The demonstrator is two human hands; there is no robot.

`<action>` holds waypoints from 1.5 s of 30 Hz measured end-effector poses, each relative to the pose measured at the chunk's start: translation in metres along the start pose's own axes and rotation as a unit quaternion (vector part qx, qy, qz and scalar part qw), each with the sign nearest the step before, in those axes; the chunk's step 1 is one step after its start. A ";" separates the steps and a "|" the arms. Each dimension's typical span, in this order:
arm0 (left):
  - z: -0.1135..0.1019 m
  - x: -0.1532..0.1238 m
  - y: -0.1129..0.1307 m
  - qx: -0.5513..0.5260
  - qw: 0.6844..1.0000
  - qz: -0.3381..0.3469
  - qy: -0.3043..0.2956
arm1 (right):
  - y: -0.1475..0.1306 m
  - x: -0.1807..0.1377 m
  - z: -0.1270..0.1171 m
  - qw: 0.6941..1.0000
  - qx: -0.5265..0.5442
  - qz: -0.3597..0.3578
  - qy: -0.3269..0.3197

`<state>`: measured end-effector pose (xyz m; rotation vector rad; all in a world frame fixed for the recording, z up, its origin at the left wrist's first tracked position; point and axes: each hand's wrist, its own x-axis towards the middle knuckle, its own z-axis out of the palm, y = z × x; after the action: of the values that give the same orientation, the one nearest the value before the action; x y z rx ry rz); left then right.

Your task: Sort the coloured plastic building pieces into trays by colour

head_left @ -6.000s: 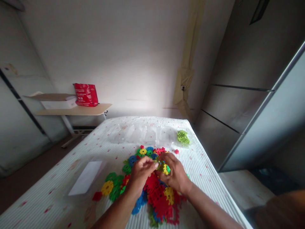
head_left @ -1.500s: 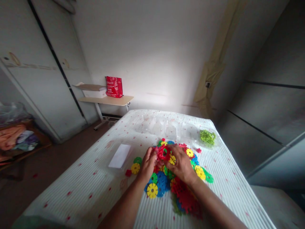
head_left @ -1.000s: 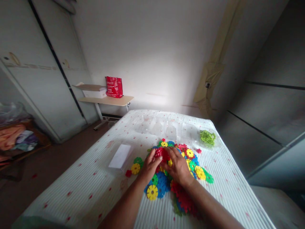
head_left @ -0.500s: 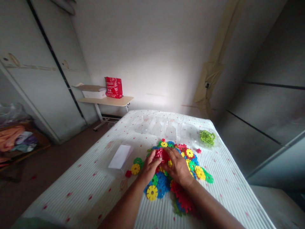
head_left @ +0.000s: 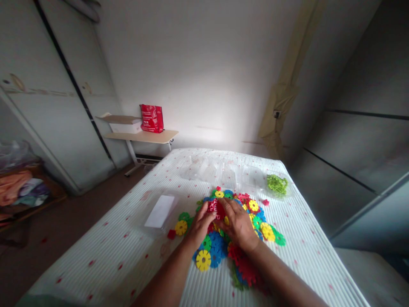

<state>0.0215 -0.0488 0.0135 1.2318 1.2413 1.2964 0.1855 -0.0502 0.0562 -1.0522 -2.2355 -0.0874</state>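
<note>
My left hand (head_left: 198, 228) is closed on the left side of some red notched plastic discs (head_left: 214, 208), thumb toward the middle. From the other side my right hand (head_left: 239, 224) grips the same red discs, its fingers curled over them. How many discs are joined there is hard to make out. Beneath and around both hands spreads a loose pile of notched discs in blue (head_left: 217, 245), yellow (head_left: 203, 260), green (head_left: 279, 238) and red (head_left: 244, 260). My right forearm covers part of the red ones.
Clear plastic trays (head_left: 228, 172) stand along the back of the striped bed cover (head_left: 128, 251). Green pieces (head_left: 277, 184) lie in the right one. A clear container with a white card (head_left: 159, 211) is at left. A small table (head_left: 156, 136) holds a red bag (head_left: 151, 118) and a box (head_left: 126, 124).
Both hands stay almost in place around the red discs, with only a slight shift of the fingers. The view has moved a little. The pile looks the same.
</note>
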 end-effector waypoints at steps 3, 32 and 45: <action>0.001 -0.002 0.009 0.002 0.999 -0.049 -0.018 | -0.001 0.000 -0.001 1.000 -0.016 -0.007 0.002; -0.070 0.103 0.105 0.363 0.917 0.094 0.133 | 0.031 -0.001 -0.017 0.996 -0.047 0.053 0.055; -0.068 0.186 0.087 0.466 0.873 0.013 0.145 | 0.038 -0.003 -0.017 0.995 -0.060 0.002 0.082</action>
<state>-0.0577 0.1264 0.1121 1.7358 2.2196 0.9029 0.2228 -0.0318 0.0595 -1.0717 -2.1009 -0.2990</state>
